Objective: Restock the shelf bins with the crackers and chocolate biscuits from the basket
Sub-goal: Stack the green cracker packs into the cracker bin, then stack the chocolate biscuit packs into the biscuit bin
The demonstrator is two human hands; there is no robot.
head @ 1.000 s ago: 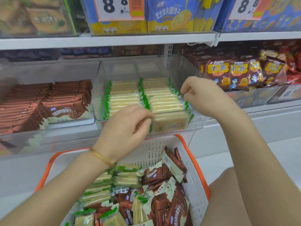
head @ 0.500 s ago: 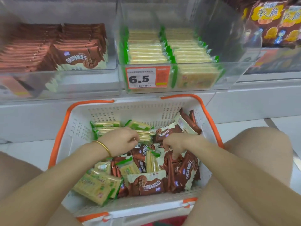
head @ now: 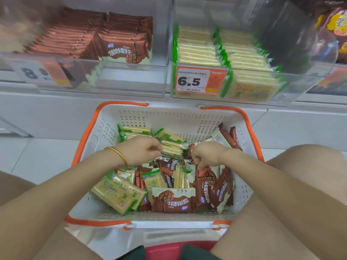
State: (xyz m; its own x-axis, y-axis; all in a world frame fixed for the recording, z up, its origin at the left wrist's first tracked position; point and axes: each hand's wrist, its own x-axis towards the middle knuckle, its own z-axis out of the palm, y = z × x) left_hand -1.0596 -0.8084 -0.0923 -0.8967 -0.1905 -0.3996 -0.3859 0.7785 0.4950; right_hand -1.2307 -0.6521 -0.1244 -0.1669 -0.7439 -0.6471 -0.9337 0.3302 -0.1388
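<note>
Head view: left hand (head: 139,152) pinches a cracker pack (head: 173,152) in its fingers, right hand (head: 208,154) grips a chocolate biscuit pack (head: 205,178).

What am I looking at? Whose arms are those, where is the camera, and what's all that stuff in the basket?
No machine here: a person works with bare hands. The camera sits on their head and looks down, so you see their arms as they do. The white basket holds green cracker packs and brown chocolate biscuit packs. Above are two clear bins: the chocolate bin on the left, the cracker bin with a 6.5 price tag on the right. The left hand, with the gold bangle, grips a cracker stack. The right hand curls among brown packs; whether it holds one, I cannot tell.
</note>
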